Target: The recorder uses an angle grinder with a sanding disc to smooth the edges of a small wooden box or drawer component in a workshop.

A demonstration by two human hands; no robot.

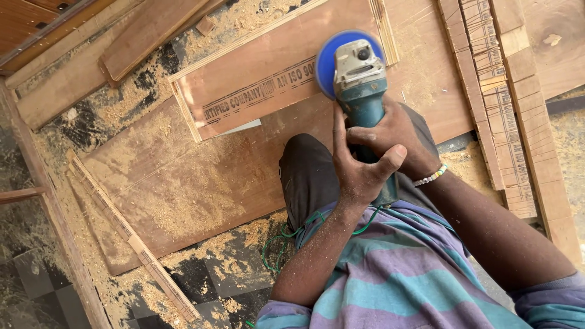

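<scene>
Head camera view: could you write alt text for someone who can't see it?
Both hands, left hand and right hand, grip a teal angle grinder with a blue sanding disc pressed on a reddish plywood sheet. Sawdust covers the boards and the dark tiled floor; narrow wood strips lie to the side.

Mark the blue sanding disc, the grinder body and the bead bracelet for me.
blue sanding disc (327, 56), head view, exposed left rim.
grinder body (359, 67), head view, grey gear head.
bead bracelet (431, 176), head view, white beads at the wrist.

Teal angle grinder, blue disc on plywood
</scene>
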